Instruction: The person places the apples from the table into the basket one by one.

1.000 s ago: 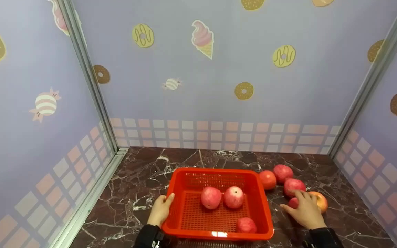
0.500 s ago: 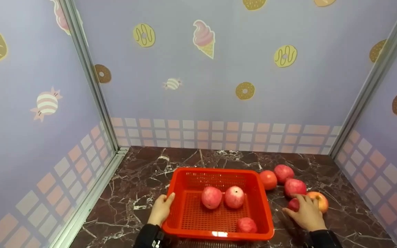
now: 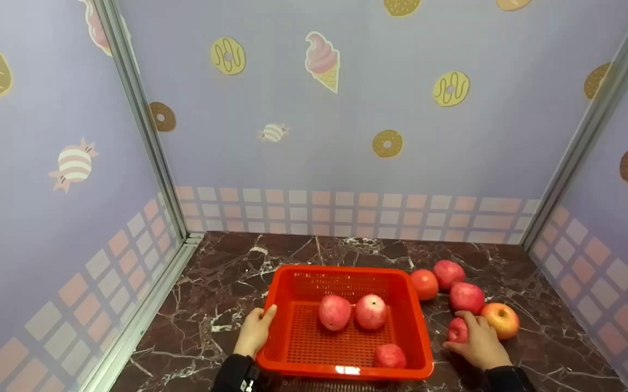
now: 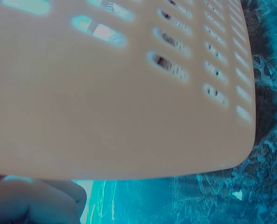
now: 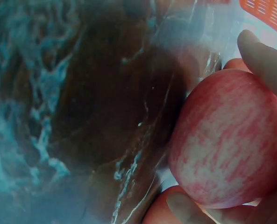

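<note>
In the head view my left hand (image 3: 254,331) grips the left side of the red plastic basket (image 3: 275,283), thumb over the rim. The basket's slotted wall (image 4: 82,107) fills most of the left wrist view. Several pinkish-red apples lie inside, one apple (image 3: 334,312) near the middle and another apple (image 3: 390,356) in the front right corner. To the right of the basket, my right hand (image 3: 482,343) holds a small red apple (image 3: 457,330) between thumb and fingers. The right wrist view shows this streaked apple (image 5: 231,140) close up, fingertips on either side.
Beside the right hand is a yellow-orange apple (image 3: 500,320). Farther back lie a red apple (image 3: 467,297), another red apple (image 3: 448,274) and an orange-red round fruit (image 3: 424,284) close to the basket. Patterned walls enclose the dark marbled tabletop (image 3: 226,261).
My right hand has closed around the small apple and shifted it slightly left and towards me, away from the yellow-orange apple. The left hand and basket stay put.
</note>
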The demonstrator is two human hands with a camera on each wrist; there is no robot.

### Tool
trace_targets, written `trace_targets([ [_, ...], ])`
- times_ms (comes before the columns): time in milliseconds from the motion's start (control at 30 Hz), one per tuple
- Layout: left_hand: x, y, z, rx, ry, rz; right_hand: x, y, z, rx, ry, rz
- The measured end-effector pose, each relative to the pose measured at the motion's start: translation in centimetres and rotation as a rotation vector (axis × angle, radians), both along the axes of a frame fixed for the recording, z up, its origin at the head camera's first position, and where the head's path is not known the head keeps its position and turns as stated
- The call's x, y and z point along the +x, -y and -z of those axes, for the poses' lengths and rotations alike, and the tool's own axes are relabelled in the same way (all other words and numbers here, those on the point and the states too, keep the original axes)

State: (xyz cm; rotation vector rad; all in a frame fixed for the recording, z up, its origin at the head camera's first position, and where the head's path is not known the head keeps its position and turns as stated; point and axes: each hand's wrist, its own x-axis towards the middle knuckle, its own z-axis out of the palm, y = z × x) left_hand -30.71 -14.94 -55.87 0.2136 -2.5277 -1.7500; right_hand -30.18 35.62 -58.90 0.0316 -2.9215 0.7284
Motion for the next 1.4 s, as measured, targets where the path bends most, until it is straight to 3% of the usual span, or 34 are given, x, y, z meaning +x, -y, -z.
trace_targets([
  [400, 0.1, 0.0, 0.0, 0.003, -0.008, 0.006, -0.3, 0.0, 0.3, 0.000, -0.076, 0.023],
  [933, 0.0, -0.1, 0.0, 0.024, -0.002, 0.008, -0.4, -0.2, 0.5, -0.016, -0.074, 0.038],
  [1400, 0.0, 0.0, 0.0, 0.001, -0.012, -0.003, -0.8, 0.7, -1.9, -0.009, -0.100, 0.004],
])
